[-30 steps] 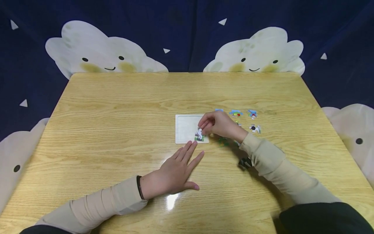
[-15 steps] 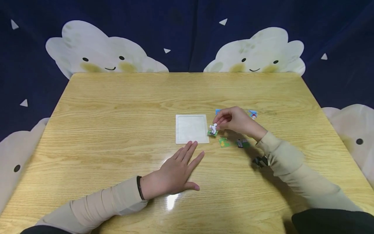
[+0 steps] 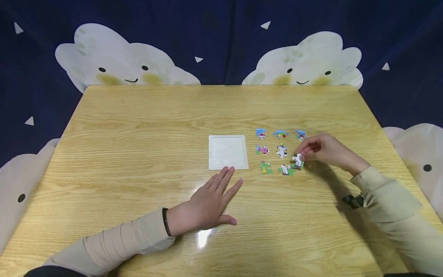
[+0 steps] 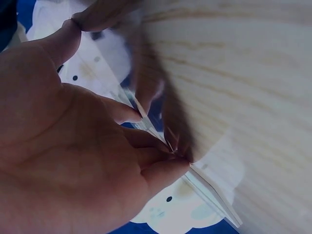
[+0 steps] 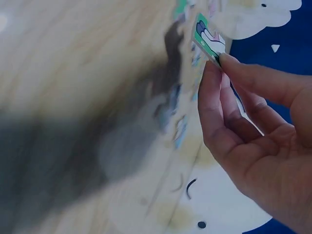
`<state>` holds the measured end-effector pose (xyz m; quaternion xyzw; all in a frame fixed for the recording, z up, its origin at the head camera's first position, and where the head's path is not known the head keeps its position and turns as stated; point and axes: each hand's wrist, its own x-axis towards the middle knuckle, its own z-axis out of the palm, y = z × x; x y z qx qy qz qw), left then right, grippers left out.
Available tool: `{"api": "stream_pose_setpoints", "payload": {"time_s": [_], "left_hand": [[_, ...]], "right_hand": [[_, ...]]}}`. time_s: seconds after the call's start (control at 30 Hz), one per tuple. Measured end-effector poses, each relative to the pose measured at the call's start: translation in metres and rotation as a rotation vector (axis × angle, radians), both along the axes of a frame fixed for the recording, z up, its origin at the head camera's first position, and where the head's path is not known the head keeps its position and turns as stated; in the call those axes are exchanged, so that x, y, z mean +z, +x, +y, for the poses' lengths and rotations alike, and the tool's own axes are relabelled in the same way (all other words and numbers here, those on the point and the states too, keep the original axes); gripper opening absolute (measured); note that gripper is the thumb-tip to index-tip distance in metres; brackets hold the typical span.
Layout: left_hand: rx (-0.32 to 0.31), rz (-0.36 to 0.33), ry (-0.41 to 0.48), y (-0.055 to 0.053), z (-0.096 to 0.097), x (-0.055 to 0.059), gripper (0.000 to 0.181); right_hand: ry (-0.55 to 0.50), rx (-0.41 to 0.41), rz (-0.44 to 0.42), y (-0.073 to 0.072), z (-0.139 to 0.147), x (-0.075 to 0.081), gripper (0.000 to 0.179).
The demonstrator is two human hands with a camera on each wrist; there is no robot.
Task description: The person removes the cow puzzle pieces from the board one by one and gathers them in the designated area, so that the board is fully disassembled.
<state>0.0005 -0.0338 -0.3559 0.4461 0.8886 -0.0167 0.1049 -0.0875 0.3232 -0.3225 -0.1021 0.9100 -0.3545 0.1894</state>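
Note:
My right hand [image 3: 328,152] pinches a jigsaw piece [image 3: 297,160] between thumb and fingers, at the right end of the near row of loose pieces. White and green show on the held piece [image 5: 204,34] in the right wrist view, where it is tilted and clear of the table. My left hand [image 3: 207,204] rests on the table with fingers spread straight. Its fingertips [image 3: 231,168] touch the near edge of a white puzzle tray [image 3: 227,153], whose inside is bare. In the left wrist view the same hand [image 4: 83,151] reaches the edge of the tray.
Several loose jigsaw pieces lie in rows right of the tray, among them a pink one [image 3: 263,149], a white one [image 3: 282,151] and a green one with a yellow shape [image 3: 265,168]. A dark cloud-printed curtain [image 3: 221,42] hangs behind the wooden table [image 3: 131,127].
My right hand has carried the jigsaw piece from over the tray rightwards to the near row of loose pieces, uncovering the others. My left hand has stayed in place.

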Motion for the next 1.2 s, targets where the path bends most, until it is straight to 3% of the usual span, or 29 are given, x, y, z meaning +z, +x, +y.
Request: {"api": "stream_pose_setpoints", "payload": {"time_s": [0.3, 0.63, 0.87, 1.2], "left_hand": [[0.003, -0.015, 0.001, 0.0, 0.0, 0.001, 0.095], [0.002, -0.012, -0.011, 0.0, 0.001, 0.003, 0.094], [-0.002, 0.004, -0.022, 0.0, 0.001, 0.002, 0.093], [0.007, 0.001, -0.048, 0.001, 0.001, 0.001, 0.095]], "right_hand": [[0.04, 0.006, -0.05, 0.012, 0.024, -0.008, 0.016], [0.027, -0.04, -0.054, 0.017, 0.037, -0.002, 0.015], [0.085, -0.008, 0.018, 0.02, 0.033, -0.013, 0.014], [0.198, 0.018, 0.174, 0.024, 0.027, -0.017, 0.014]]}}
